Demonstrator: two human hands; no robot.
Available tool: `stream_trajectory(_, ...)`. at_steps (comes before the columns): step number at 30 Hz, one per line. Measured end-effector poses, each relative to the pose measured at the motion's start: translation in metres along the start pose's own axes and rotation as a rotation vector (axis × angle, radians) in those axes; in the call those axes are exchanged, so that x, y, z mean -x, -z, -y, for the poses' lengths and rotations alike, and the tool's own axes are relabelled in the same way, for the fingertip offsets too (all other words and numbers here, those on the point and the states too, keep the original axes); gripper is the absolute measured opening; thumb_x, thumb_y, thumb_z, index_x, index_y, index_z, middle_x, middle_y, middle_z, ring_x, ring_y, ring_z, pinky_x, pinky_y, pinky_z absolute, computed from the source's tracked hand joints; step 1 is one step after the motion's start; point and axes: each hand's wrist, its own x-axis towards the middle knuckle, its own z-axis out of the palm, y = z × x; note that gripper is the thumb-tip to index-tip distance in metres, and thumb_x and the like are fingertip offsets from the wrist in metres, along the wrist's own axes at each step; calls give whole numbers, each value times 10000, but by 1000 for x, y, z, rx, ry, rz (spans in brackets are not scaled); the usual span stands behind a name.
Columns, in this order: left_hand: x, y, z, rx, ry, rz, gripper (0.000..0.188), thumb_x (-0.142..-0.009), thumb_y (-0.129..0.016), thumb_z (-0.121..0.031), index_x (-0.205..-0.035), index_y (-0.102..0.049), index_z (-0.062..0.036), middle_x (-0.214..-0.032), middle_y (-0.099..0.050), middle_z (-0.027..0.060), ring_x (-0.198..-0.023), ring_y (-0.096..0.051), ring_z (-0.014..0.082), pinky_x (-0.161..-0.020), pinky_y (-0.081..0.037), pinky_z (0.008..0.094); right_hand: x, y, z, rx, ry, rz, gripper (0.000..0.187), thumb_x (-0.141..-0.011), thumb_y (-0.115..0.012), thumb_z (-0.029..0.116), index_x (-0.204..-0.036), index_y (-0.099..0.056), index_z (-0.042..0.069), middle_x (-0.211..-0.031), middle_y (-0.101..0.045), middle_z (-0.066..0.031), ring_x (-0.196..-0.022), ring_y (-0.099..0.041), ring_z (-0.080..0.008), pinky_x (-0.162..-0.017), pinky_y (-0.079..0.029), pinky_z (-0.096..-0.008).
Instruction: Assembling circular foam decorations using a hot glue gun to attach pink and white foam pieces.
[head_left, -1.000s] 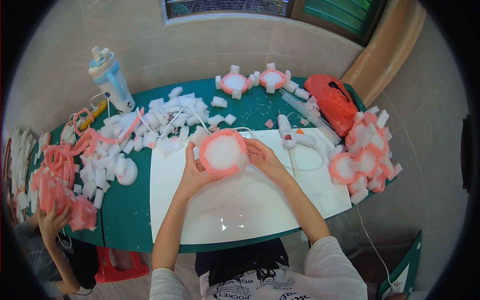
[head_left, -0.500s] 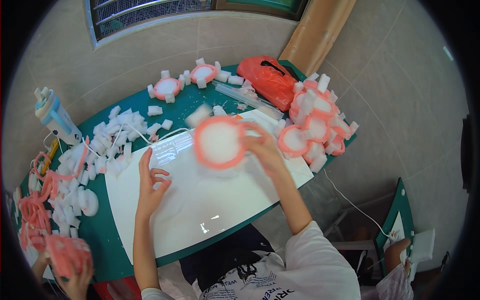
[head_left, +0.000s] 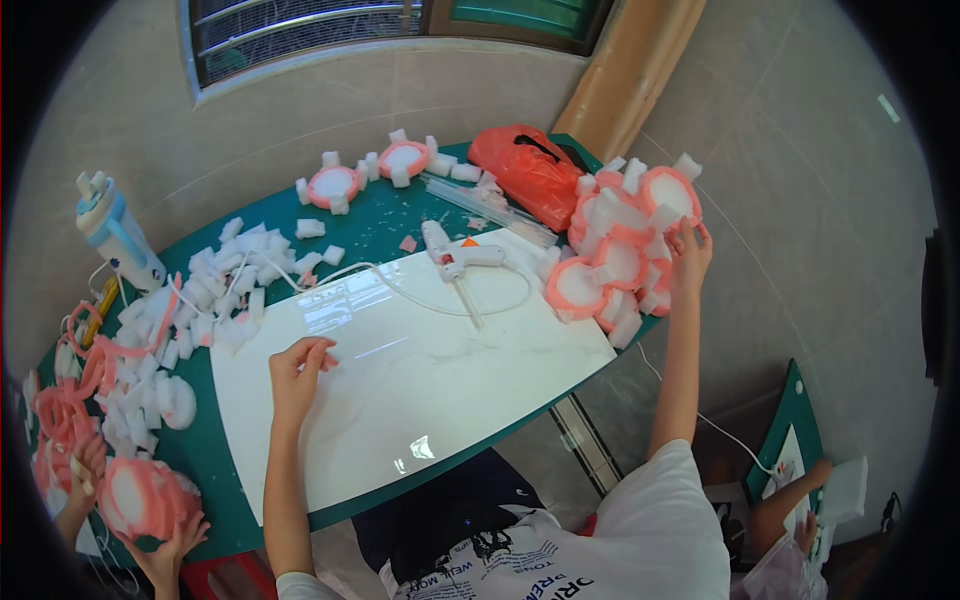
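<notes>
My right hand is at the right end of the table, its fingers closed at the lower rim of a pink foam ring with a white round middle. That ring rests on top of a pile of similar pink rings with white foam blocks between them. Above the white board my left hand is curled, fingers together, with no object showing in it. A white glue gun lies on the board's far edge, its cord running left.
White foam blocks heap on the left, beside pink foam strips and a blue-white bottle. At lower left, another person's hands hold a pink foam stack. A red bag and clear sticks lie at the back.
My right hand has carried the pink ring from above the board rightward onto the pile. My left hand's fingers have curled in. The other person's foam stack has turned, showing its round white face.
</notes>
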Motion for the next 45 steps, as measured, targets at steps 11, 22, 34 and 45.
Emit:
stream_trajectory(11, -4, 2, 8, 48, -86, -105, 132, -741, -649, -99, -836, -652, -8, -676, -635, 55, -575, -571, 81, -549, -451, 195, -102, 53, -72, 639, 270, 148, 531, -817, -575, 347, -1181, -412, -3, -1125, -478, -154, -969, -512, -230, -815, -425, -294)
stream_trajectory(22, 5, 35, -47, -251, -436, -500, 348, -714, -605, 21, -1045, -564, -80, -985, -533, 112, -824, -537, 172, -658, -449, 242, -115, 42, -66, 745, 251, 182, 594, -857, -480, 410, -1279, -332, 19, -1280, -382, -163, -1103, -451, -237, -888, -373, -298)
stream_trajectory(34, 149, 150, -47, -539, -88, -1259, 437, -898, -354, -369, -974, -567, 5, -930, -570, 170, -889, -526, 294, -855, -351, 393, 46, -30, 33, 793, 1038, -91, 290, -827, -527, 93, -1102, -509, 3, -1158, -496, -129, -1061, -479, -247, -880, -376, -346)
stream_trajectory(45, 184, 197, -44, -808, 464, -1169, 706, -796, -542, -408, -1331, -207, -90, -1270, -394, 212, -1122, -428, 384, -932, -327, 400, 151, -120, -33, 625, 738, 867, 279, -669, -542, -20, -946, -530, 17, -969, -535, -151, -939, -495, -307, -826, -392, -366)
